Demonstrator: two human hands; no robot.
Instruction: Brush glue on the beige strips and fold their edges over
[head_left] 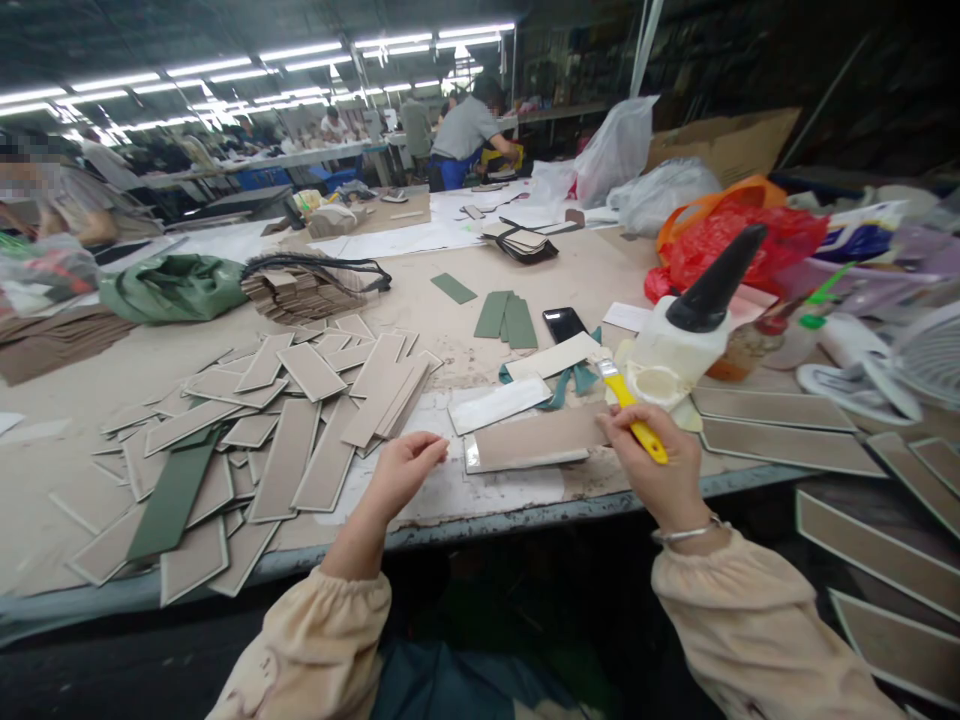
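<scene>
My right hand (655,460) is closed around a flat brush (631,408) with a yellow handle, its bristles pointing up and left. Its fingertips are at the right end of a beige strip (536,437), which has a whitish, shiny border along its left and lower edges. Just left of that strip, my left hand (405,475) has its thumb and fingers pinched together, with nothing visible in them. Behind the strip lie a whitish panel (501,403) and a cream piece (555,355) over teal scraps. A white plastic bottle (679,345) with a black cone stands beyond my right hand.
Many white-edged beige panels (285,450) are heaped at left, with a green panel (174,490) on them. More edged strips (787,445) lie at right. Farther back are a phone (564,324), green pieces (506,318), a tied bundle (300,288) and bags (739,235). Other people work beyond.
</scene>
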